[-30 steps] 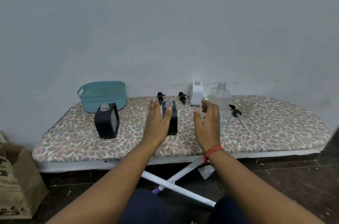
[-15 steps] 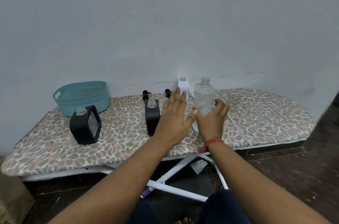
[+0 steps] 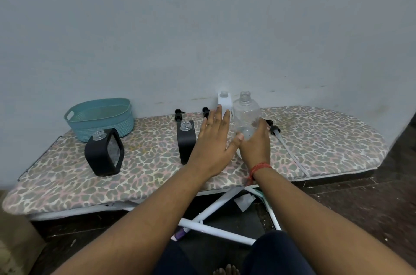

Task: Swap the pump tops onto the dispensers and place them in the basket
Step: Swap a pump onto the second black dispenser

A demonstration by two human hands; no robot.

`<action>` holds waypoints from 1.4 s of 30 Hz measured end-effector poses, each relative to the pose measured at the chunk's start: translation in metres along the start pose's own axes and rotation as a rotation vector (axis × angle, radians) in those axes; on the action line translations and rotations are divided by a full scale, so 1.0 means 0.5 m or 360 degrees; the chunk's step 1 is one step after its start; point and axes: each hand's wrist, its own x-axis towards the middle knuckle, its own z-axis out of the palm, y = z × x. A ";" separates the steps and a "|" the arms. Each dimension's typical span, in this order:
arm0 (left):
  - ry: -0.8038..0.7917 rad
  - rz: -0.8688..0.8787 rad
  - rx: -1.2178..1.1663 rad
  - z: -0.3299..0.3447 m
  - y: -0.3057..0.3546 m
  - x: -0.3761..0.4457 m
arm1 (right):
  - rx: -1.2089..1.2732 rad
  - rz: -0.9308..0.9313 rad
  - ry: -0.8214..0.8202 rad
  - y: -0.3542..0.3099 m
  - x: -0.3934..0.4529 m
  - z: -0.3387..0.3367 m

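Lifted since earlier: clear bottle (image 3: 245, 119), right hand (image 3: 255, 145) wrapped round base; left hand (image 3: 213, 139) flat, fingers spread.

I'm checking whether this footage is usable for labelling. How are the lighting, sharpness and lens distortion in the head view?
Head view: dim, flat light with soft shadows and no glare; the ironing board edge bows from wide-angle distortion; the clear bottle in the right hand reads faint against the wall, the left hand is slightly soft, and the basket is fairly sharp.
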 end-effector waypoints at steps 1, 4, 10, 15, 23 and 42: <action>0.0024 0.0004 0.0011 -0.009 -0.002 -0.001 | -0.0017 -0.0026 -0.0019 0.000 0.000 0.000; 0.0120 -0.0026 0.0037 -0.048 -0.018 -0.013 | -0.0126 -0.0135 -0.0054 -0.011 -0.003 0.005; 0.0224 -0.0242 0.0099 -0.108 -0.102 -0.042 | -0.0356 -0.0372 -0.0282 -0.037 0.000 0.009; 0.0135 -0.0571 0.0099 -0.119 -0.158 -0.070 | -0.0714 -0.0589 -0.0459 -0.048 0.005 0.010; -0.0073 -0.0690 0.0206 -0.105 -0.177 -0.053 | -0.1144 -0.0920 -0.0511 -0.060 0.028 0.013; -0.0158 -0.0828 0.0284 -0.072 -0.165 -0.029 | -0.1498 -0.1165 -0.0545 -0.086 0.061 0.007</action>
